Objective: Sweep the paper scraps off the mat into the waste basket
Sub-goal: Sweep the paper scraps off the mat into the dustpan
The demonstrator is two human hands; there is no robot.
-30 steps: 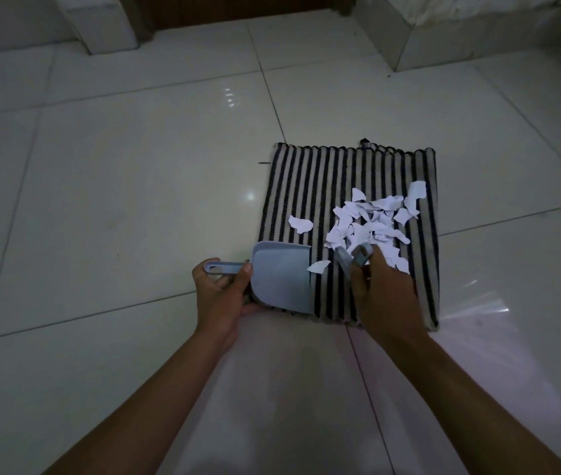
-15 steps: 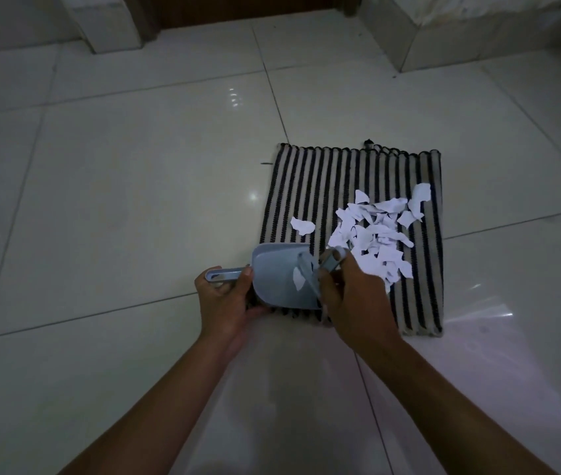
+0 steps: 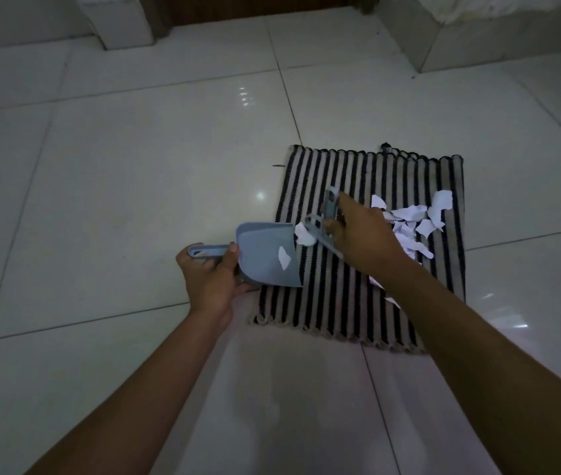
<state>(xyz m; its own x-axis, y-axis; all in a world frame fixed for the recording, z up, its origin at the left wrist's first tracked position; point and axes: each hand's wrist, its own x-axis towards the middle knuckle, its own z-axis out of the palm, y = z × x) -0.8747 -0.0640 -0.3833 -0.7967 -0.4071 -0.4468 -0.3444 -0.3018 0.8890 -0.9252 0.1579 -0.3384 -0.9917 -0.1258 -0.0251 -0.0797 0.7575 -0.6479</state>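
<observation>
1. Two bare forearms reach in from the near edge over the white tiled floor (image 3: 107, 186).
2. The left hand (image 3: 211, 282) is wrapped around the handle of a pale blue dustpan (image 3: 267, 256), thumb on top. The pan's open mouth faces right and rests on the left edge of the striped mat (image 3: 347, 293); one white scrap (image 3: 284, 258) lies inside the pan.
3. The right hand (image 3: 363, 236) is closed around a small blue-grey brush (image 3: 323, 222), whose handle end sticks up past the fingers. Its head sits just right of the pan's mouth, against another scrap (image 3: 303, 234) at the pan's lip.
4. Further right, the pile of paper scraps (image 3: 413, 222) lies on the right half of the mat, partly hidden by the right hand and forearm.
5. Beyond the mat, bare tiles run to a wall base and a dark doorway.
</observation>
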